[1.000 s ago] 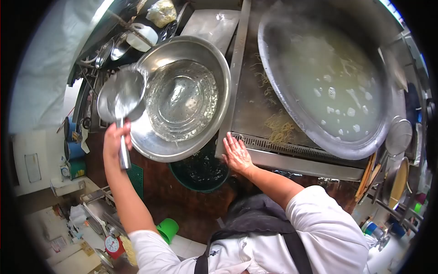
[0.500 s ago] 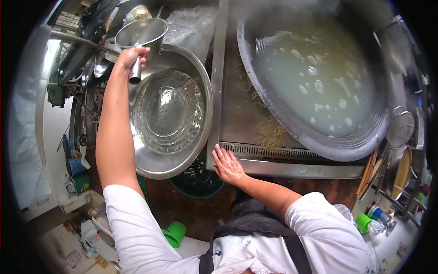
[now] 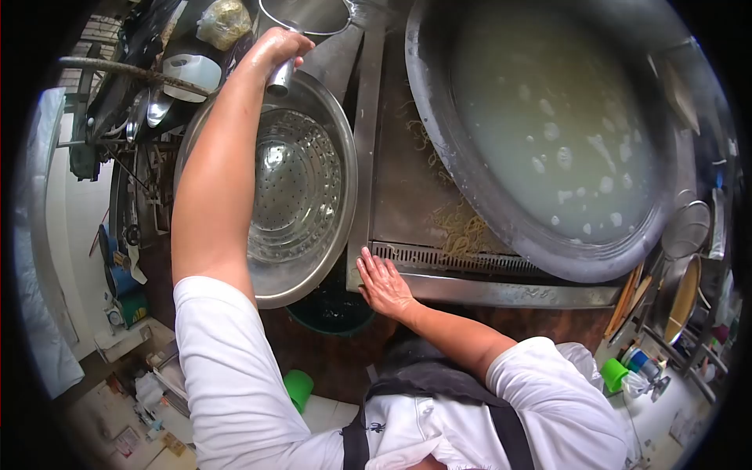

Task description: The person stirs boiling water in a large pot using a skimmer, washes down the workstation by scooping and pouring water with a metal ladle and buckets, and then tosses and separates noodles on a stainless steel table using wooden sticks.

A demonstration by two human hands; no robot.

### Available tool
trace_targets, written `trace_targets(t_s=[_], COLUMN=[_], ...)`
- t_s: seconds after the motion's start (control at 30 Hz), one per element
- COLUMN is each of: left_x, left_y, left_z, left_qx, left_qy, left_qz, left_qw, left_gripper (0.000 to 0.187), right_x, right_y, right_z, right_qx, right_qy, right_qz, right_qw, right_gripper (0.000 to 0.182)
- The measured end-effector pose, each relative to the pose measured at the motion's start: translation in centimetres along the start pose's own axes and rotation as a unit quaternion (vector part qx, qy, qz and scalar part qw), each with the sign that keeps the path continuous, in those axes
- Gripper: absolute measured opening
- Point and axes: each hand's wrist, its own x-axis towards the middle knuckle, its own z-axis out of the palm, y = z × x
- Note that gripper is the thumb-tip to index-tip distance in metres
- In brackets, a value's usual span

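My left hand (image 3: 283, 48) is wrapped round the metal handle (image 3: 280, 80) of a round scoop (image 3: 307, 31), whose rim shows at the top edge. Below it sits a wide metal basin (image 3: 345, 196) with a perforated bowl (image 3: 294, 184) in it. My right hand (image 3: 384, 283) lies flat, fingers spread, on the front left corner of the steel counter (image 3: 509, 290). A large round pan (image 3: 470, 184) of cloudy, foamy liquid stands on that counter.
Noodle strands (image 3: 462, 227) lie by the slotted drain (image 3: 423, 254). A dark green tub (image 3: 333, 313) is under the basin. At the left are a white jug (image 3: 192, 74) and ladles. Round strainers (image 3: 687, 227) hang at the right. A green cup (image 3: 298, 389) is low down.
My left hand has moved right and up with the scoop, away from the left side of the basin. The right hand stays on the counter corner. The view has shifted slightly.
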Motion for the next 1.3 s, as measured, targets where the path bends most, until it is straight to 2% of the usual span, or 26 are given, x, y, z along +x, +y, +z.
trace_targets(t_s=[0.3, 0.47, 0.63, 0.7, 0.87, 0.97, 1.0, 1.03, 1.1, 1.2, 1.3], left_x=[-4.7, -6.2, -4.2, -3.6, -5.3, -4.5, -5.7, -7.0, -9.2, -11.9, -14.9], left_y=[-2.0, -3.2, -3.8, -2.9, 0.2, -0.9, -0.5, -1.1, -1.9, -3.6, -3.6], left_z=[0.9, 0.2, -1.8, -1.9, -1.0, -0.4, 0.4, 0.7, 1.5, 2.5, 2.8], left_qx=[0.120, 0.167, 0.118, 0.183, 0.315, 0.392, 0.490, 0.500, 0.453, 0.469, 0.501], left_qy=[-0.066, -0.042, -0.047, -0.012, 0.034, 0.012, 0.000, 0.028, 0.080, 0.160, 0.149], left_qz=[0.014, 0.023, 0.042, 0.042, 0.048, 0.071, 0.099, 0.148, 0.150, 0.184, 0.124], left_qw=[0.990, 0.985, 0.991, 0.982, 0.947, 0.917, 0.866, 0.853, 0.875, 0.849, 0.843], left_gripper=[0.025, 0.025, 0.039, 0.035, 0.048, 0.045, 0.043, 0.040, 0.032, 0.025, 0.027], right_x=[0.1, 0.2, 0.2, 0.2, 0.2, 0.1, -0.1, 0.0, -0.2, -0.1, -0.2], right_y=[-0.2, -0.3, -0.2, -0.3, -0.3, -0.4, -0.5, -0.5, -0.5, -0.7, -1.0], right_z=[-0.1, 0.0, 0.1, 0.1, 0.3, 0.2, 0.2, 0.3, 0.3, 0.6, 0.4], right_qx=[-0.007, -0.002, -0.001, -0.001, -0.005, -0.012, -0.014, -0.016, -0.020, -0.019, -0.038], right_qy=[-0.013, -0.014, -0.015, -0.014, -0.012, -0.009, -0.006, -0.005, 0.002, 0.013, 0.006], right_qz=[0.003, 0.007, 0.004, 0.003, 0.005, 0.006, 0.007, 0.007, 0.009, 0.012, 0.017], right_qw=[1.000, 1.000, 1.000, 1.000, 1.000, 1.000, 1.000, 1.000, 1.000, 1.000, 0.999], right_gripper=[0.071, 0.073, 0.073, 0.073, 0.073, 0.073, 0.073, 0.073, 0.074, 0.075, 0.073])
